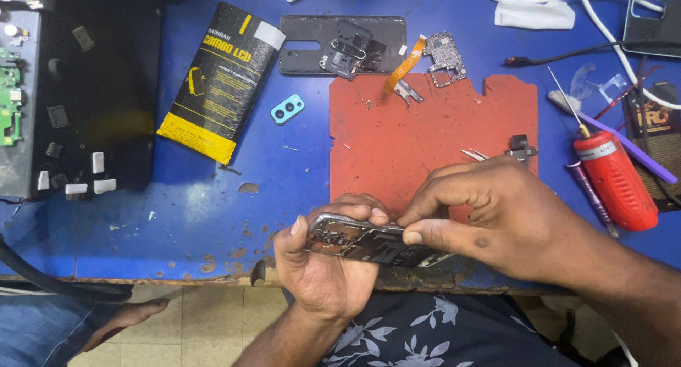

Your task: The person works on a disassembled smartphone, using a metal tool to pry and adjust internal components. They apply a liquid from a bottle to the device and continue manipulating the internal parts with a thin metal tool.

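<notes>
Gripping the opened silver-framed phone body (369, 241) low in the frame, left hand (323, 268) steadies it (firmly), right hand (496, 218) fingers (425, 234) pinching its edge; gentle pressure suits.

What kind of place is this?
Probably a phone repair bench. The left hand and right hand hold an opened phone frame, with a circuit board and red screwdriver nearby.

tabletop (213, 197): blue, worn brown patches
mat (418, 140): red-orange
pouch (220, 80): black, yellow lettering and edge
screwdriver (616, 179): red handle
camera ring (287, 109): light blue
flex cable (404, 65): orange
garment (440, 335): dark, pale floral print
</notes>
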The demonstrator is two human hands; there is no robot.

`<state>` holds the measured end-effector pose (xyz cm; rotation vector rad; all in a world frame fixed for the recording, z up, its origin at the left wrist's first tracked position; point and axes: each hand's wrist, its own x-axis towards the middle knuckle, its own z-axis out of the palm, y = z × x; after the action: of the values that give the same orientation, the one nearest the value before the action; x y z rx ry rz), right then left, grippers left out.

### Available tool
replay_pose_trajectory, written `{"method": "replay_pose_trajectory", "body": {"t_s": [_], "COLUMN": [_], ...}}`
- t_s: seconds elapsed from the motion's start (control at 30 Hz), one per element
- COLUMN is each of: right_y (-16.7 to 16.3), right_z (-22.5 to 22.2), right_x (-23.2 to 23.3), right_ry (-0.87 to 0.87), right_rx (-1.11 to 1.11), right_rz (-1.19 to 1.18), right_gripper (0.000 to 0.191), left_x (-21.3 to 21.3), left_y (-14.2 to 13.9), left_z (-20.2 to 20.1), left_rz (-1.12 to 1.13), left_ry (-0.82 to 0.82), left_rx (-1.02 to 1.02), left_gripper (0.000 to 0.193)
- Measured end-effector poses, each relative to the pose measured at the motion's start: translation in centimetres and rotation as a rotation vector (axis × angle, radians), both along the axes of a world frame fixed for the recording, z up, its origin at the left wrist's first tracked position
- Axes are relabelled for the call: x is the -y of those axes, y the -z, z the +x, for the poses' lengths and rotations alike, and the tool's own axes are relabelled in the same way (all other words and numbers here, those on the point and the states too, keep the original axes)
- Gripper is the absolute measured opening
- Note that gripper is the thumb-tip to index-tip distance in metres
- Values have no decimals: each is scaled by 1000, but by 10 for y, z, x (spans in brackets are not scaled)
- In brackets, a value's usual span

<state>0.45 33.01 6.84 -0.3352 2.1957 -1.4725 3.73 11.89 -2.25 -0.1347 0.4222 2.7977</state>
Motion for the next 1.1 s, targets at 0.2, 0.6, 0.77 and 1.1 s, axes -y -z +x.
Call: {"method": "replay_pose_trajectory", "body": {"t_s": [0.2, 0.6, 0.77, 1.1], "right_y": [-3, -5, -13, -9], "right_z": [-2, -4, 6, 16], "right_x": [2, 5, 17, 15], "right_ry": [25, 55, 73, 95], "right_rx": [91, 116, -432, -558], "right_rz": [59, 28, 256, 325], "right_gripper": [13, 13, 13, 16], "left_x": [0, 0, 5, 12], "left_y": [0, 0, -6, -5], "left_z": [0, -1, -5, -5], "left_rz": [15, 25, -6, 110], "left_ry": [12, 18, 37, 11], "left_rx": [-9, 16, 91, -24], "left_gripper": [59, 59, 60, 57]}}
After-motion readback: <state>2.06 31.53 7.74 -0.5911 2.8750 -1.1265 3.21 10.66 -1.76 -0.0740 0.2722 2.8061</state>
